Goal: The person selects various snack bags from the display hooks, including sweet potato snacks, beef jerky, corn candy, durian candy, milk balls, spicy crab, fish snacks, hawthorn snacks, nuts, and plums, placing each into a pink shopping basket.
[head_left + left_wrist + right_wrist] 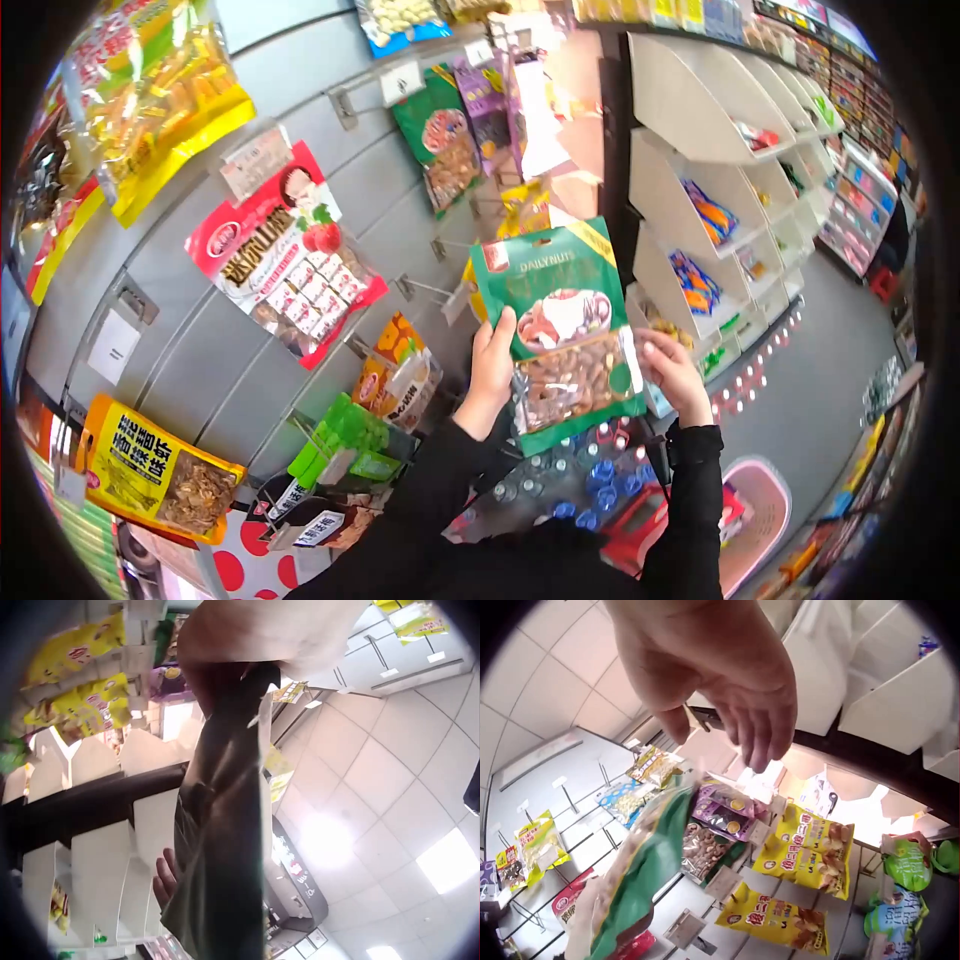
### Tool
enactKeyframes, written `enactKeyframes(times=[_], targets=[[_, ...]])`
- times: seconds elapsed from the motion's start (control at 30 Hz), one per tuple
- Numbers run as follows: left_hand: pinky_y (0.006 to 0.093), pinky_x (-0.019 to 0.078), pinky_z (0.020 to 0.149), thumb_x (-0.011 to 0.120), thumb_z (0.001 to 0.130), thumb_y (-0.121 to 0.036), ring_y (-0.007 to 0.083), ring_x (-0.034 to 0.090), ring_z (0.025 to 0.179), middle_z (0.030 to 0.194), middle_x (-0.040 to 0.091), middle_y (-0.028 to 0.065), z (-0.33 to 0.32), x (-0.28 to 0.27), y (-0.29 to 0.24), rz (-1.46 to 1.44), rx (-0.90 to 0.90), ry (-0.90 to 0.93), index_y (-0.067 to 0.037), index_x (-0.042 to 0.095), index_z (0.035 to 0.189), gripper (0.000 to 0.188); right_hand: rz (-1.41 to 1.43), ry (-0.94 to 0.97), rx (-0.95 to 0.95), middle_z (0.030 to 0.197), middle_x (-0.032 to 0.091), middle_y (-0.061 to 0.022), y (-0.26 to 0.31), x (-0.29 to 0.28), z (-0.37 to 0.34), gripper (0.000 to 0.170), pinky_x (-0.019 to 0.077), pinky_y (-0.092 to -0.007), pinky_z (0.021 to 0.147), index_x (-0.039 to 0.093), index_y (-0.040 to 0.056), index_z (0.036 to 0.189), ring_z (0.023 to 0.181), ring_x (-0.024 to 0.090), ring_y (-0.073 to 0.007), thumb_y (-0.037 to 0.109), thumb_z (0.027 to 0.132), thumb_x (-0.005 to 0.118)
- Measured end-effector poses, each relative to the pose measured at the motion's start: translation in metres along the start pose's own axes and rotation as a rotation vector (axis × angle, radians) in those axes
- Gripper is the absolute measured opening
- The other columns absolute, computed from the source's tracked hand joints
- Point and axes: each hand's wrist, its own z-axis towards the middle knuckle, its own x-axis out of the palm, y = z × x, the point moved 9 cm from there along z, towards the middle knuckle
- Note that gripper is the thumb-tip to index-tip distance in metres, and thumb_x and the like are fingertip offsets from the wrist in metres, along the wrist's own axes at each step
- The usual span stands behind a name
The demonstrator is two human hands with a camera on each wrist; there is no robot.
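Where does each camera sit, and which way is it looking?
Head: worn on the head, looking forward and down at the green nut bag, left grip, right grip and black sleeves.
Left wrist: worn there, looking past the left grip along the bag's shadowy side, with ceiling beyond; fingertips of the right grip peek out.
Right wrist: worn there, looking past the right grip at the bag and hanging yellow packets.
Both wrist views share the bag and ceiling.

The head camera looks forward and down at the bag (562, 345); both wrist cameras, closer, share it, the left seemingly edge-on.
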Motion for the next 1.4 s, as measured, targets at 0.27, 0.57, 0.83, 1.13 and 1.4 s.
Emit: enactKeyframes(times=[0.27, 0.57, 0.83, 1.13, 1.4], targets=[[0.0255, 0.0367, 0.083, 0.043, 0.087, -0.025, 0.0116, 0.049, 0.094, 0.104, 0.052, 0.0053, -0.121, -0.011, 0.086, -0.043, -0.474, 0.235, 0.0, 0.047, 0.107, 0.033, 0.128, -0.064, 0.211, 0.085, 0.055, 0.0027, -0.118, 0.01, -0.165, 0.04, 0.0387, -0.0141, 0.056, 0.048, -0.0003, 0.108, 0.065, 0.048, -0.0018, 0.024, 0.078, 0.058], [0.029, 0.0438, 0.077, 0.045, 0.086, -0.026, 0.0156, 0.054, 0.089, 0.1, 0.054, 0.0078, -0.248, -0.011, 0.192, -0.084, -0.95, 0.351, -0.001, 0.046, 0.104, 0.031, 0.146, -0.554, 0.346, 0.085, 0.058, 0.0019, -0.191, 0.014, -0.331, 0.026, 0.0447, -0.0157, 0.058, 0.052, 0.0017, 0.104, 0.069, 0.055, -0.0024, 0.015, 0.082, 0.05], [0.0308, 0.0454, 0.077, 0.051, 0.083, -0.019, 0.0157, 0.053, 0.09, 0.099, 0.053, 0.0077, -0.351, 0.037, 0.238, 0.003, -1.244, 0.756, -0.001, 0.041, 0.109, 0.034, 0.225, -0.944, 0.291, 0.088, 0.059, -0.0016, -0.19, -0.016, -0.444, 0.025, 0.0468, -0.021, 0.059, 0.051, 0.0023, 0.105, 0.072, 0.057, -0.0077, 0.012, 0.082, 0.049], [0.0253, 0.0429, 0.075, 0.045, 0.073, 0.007, 0.0149, 0.053, 0.086, 0.098, 0.052, 0.0086, -0.4, 0.157, 0.302, 0.162, -1.13, 1.085, 0.005, 0.04, 0.11, 0.038, 0.31, -1.137, 0.067, 0.09, 0.058, -0.0032, -0.196, -0.123, -0.511, 0.026, 0.0464, -0.0231, 0.062, 0.049, -0.0006, 0.106, 0.074, 0.056, -0.01, 0.01, 0.082, 0.047], [0.027, 0.0428, 0.072, 0.048, 0.072, 0.006, 0.0174, 0.052, 0.086, 0.095, 0.053, 0.0119, -0.411, 0.25, 0.398, 0.397, -0.954, 1.004, 0.005, 0.042, 0.108, 0.037, 0.089, -1.297, 0.389, 0.095, 0.053, -0.0074, -0.241, -0.257, -0.54, 0.037, 0.0425, -0.0252, 0.07, 0.045, -0.0019, 0.111, 0.082, 0.05, -0.0119, 0.01, 0.077, 0.051]])
